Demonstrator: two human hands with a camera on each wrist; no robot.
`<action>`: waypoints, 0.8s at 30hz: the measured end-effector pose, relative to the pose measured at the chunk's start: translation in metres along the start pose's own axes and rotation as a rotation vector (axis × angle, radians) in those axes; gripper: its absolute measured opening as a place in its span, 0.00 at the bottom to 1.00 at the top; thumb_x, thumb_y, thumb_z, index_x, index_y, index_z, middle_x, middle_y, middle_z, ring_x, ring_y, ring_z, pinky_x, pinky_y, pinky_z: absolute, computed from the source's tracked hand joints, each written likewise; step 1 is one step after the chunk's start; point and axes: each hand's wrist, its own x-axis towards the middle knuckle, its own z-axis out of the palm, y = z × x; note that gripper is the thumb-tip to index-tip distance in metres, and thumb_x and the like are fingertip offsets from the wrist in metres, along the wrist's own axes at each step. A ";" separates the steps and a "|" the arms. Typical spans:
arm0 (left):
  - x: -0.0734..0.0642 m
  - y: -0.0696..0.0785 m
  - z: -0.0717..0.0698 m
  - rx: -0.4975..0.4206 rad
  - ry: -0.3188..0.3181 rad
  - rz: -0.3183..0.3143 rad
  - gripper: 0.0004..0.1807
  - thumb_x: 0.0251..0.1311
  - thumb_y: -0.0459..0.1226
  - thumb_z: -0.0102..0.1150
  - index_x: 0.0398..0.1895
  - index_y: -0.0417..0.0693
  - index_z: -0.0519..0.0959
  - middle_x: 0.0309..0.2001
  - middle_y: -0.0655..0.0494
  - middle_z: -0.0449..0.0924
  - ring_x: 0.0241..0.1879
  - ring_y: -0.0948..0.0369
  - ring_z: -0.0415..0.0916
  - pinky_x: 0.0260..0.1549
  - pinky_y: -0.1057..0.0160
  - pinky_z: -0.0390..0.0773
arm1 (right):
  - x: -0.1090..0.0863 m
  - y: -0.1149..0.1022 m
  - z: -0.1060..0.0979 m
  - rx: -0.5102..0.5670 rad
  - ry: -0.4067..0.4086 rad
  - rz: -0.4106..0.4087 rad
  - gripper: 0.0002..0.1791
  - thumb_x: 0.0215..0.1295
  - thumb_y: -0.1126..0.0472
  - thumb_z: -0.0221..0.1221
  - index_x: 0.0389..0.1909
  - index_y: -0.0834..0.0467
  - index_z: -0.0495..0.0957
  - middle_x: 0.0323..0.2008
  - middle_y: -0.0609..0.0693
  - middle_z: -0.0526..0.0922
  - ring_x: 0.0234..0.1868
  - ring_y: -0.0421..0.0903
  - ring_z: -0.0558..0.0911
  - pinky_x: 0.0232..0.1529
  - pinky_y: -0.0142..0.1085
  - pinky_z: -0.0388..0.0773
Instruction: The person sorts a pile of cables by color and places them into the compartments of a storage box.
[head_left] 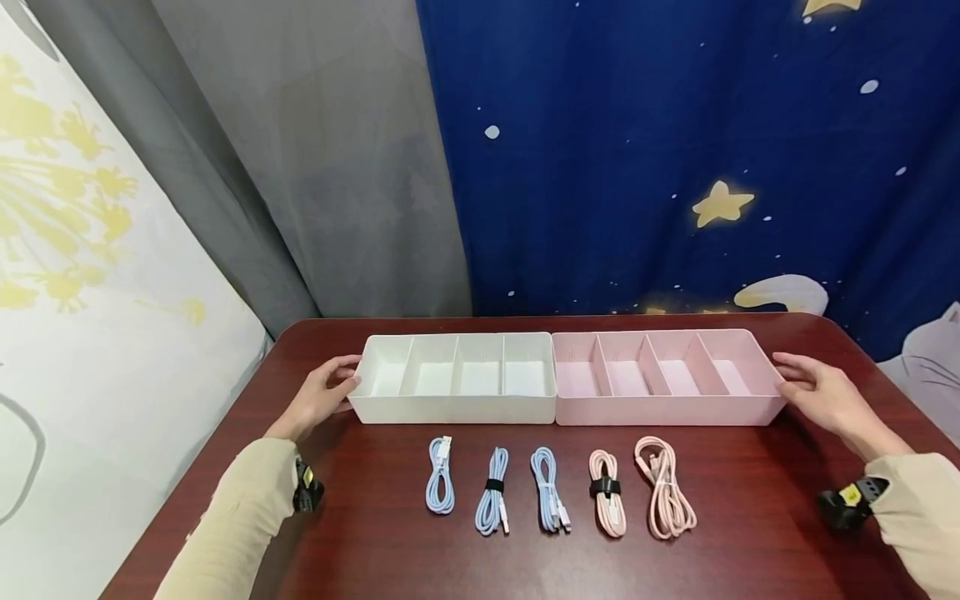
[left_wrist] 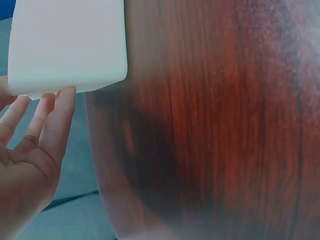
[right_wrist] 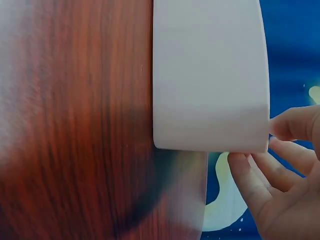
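Note:
A white box (head_left: 453, 410) with several compartments stands end to end with a pink box (head_left: 667, 412) divided the same way. My left hand (head_left: 318, 398) touches the white box's left end with its fingertips; in the left wrist view the fingers (left_wrist: 59, 120) are extended against that end. At the pink box's right end is my right hand (head_left: 825, 400), its fingertips on the end wall and thumb near the rim. The compartments that show hold nothing.
In front of the boxes lie three coiled blue cables (head_left: 491, 508), one with a black strap. To their right are a strapped pink cable (head_left: 615, 518) and a looser pink cable (head_left: 667, 504). Curtains (head_left: 600, 167) hang behind the dark wooden table (head_left: 465, 571).

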 end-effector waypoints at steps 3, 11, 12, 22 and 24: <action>0.001 0.002 0.000 0.018 -0.003 -0.012 0.23 0.64 0.36 0.46 0.62 0.42 0.60 0.47 0.40 0.66 0.40 0.53 0.72 0.34 0.58 0.77 | -0.004 0.003 0.002 0.023 0.033 -0.038 0.26 0.63 0.65 0.50 0.58 0.75 0.57 0.47 0.78 0.66 0.31 0.20 0.68 0.27 0.16 0.68; 0.003 0.006 -0.001 0.053 -0.006 -0.023 0.26 0.63 0.36 0.46 0.64 0.43 0.58 0.47 0.39 0.68 0.39 0.54 0.72 0.33 0.59 0.77 | -0.010 0.010 0.005 0.073 0.189 -0.080 0.25 0.60 0.66 0.54 0.58 0.66 0.62 0.46 0.65 0.71 0.34 0.15 0.63 0.30 0.12 0.62; 0.003 0.006 -0.001 0.055 -0.009 -0.026 0.26 0.64 0.37 0.46 0.64 0.43 0.58 0.47 0.39 0.68 0.39 0.54 0.72 0.34 0.59 0.77 | -0.010 0.013 0.006 0.070 0.202 -0.082 0.25 0.60 0.65 0.54 0.58 0.66 0.62 0.47 0.65 0.71 0.35 0.15 0.63 0.31 0.11 0.61; 0.005 0.004 -0.001 0.041 -0.001 -0.021 0.25 0.64 0.38 0.45 0.64 0.44 0.59 0.47 0.39 0.67 0.40 0.54 0.72 0.33 0.59 0.77 | -0.023 0.015 0.018 0.143 0.222 -0.143 0.21 0.60 0.65 0.54 0.55 0.61 0.67 0.43 0.31 0.71 0.39 0.20 0.71 0.31 0.15 0.67; 0.005 0.003 -0.002 0.016 0.001 -0.019 0.25 0.64 0.38 0.45 0.64 0.44 0.59 0.48 0.38 0.66 0.41 0.54 0.72 0.33 0.58 0.77 | -0.032 -0.005 0.021 0.199 0.203 -0.137 0.19 0.59 0.68 0.54 0.53 0.64 0.68 0.41 0.32 0.73 0.37 0.22 0.73 0.30 0.16 0.68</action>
